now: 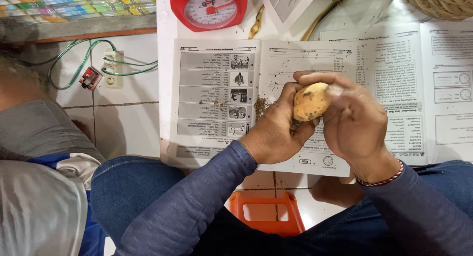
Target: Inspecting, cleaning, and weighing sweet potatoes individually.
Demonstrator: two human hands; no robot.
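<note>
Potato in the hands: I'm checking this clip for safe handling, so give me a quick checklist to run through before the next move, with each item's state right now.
1. Potato held by both hands: ok; the left hand cups it from below, the right hand wraps over its end.
2. Potato over the printed paper sheets: ok.
3. Scraps landing on the paper: ok; the brown bits lie on the sheets.
4. Tool or blade in a hand: cannot tell; none shows.
5. Red dial scale apart from the hands: ok.
6. Power socket and green cable on the floor apart from the work: ok.
</note>
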